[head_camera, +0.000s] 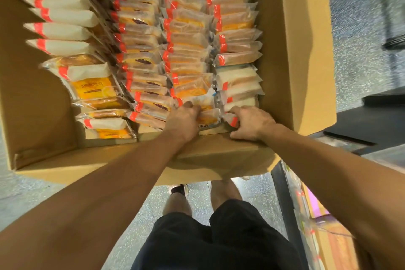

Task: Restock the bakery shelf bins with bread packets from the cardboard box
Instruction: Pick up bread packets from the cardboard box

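Head view, looking down into the cardboard box, packed with upright rows of bread packets. Left hand curls its fingers round a yellow packet at the near wall; right hand pinches a pale packet just beside it.

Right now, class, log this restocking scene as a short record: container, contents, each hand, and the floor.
container: open cardboard box, flaps up
contents: bread packets in rows, standing on edge, red seals
left hand: fingers curled on packets by the near wall
right hand: grips a pale packet at the near right corner
floor: speckled grey
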`<state>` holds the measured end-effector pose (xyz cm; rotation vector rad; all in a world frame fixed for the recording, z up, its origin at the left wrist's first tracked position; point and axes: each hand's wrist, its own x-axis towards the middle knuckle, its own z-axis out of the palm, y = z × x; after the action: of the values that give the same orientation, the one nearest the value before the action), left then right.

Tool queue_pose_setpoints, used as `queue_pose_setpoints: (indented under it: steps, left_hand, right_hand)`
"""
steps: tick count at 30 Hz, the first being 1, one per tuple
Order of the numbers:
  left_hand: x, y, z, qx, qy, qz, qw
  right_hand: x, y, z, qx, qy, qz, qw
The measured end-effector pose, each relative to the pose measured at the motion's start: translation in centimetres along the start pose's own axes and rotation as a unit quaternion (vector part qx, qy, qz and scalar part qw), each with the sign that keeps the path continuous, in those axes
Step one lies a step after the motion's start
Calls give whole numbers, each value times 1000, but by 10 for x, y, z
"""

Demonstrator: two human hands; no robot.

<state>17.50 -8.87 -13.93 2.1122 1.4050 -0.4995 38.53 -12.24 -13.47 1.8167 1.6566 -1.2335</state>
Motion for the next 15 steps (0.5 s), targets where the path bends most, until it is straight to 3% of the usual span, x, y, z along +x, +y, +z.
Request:
queue_pose_setpoints:
  steps: [5, 9, 15]
  left_hand:
    - [2, -2, 6, -10, 0, 0, 1000]
    - [-2, -1, 0, -33, -4, -7, 999]
    - [-15, 6, -57, -53, 27, -9, 998]
  right_hand:
    - [9, 8, 1, -96, 54, 6, 994]
    - [1, 8, -6, -11, 101, 29, 994]
    - [-42, -8, -46, 49, 208, -11, 977]
